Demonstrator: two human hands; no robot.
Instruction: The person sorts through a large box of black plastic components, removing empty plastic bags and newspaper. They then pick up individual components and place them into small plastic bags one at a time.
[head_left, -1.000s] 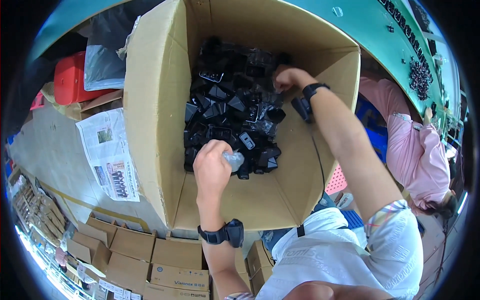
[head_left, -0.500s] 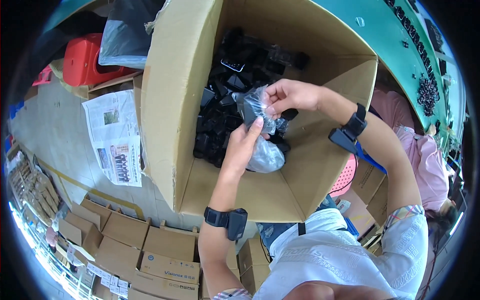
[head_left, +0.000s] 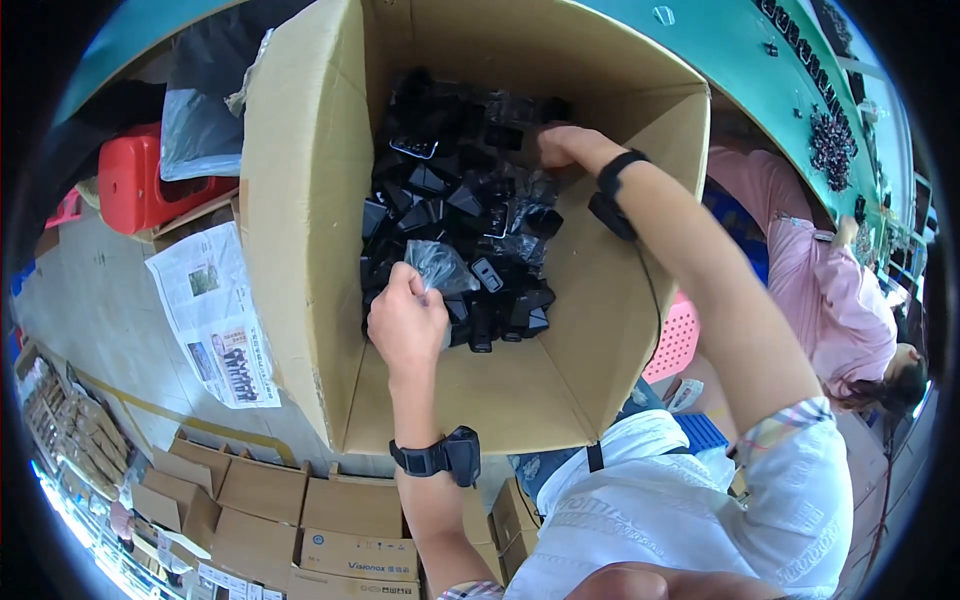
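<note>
A large open cardboard box stands before me, its bottom covered with black plastic parts, some in clear wrap. My left hand is closed on the gathered end of a clear plastic bag over the near left of the pile. Next to the bag lies a small dark part with a grey face. My right hand reaches into the far right of the box, down by the wrapped parts. Its fingers are hidden from sight.
Left of the box are a red stool, a dark plastic bag and a newspaper. Cardboard cartons stand at the near left. Beyond the right wall, a person in pink sits by a green table.
My hands have parted. The left has drawn left with the clear bag, and the right has let go of it and moved to the far right of the box. The view has shifted.
</note>
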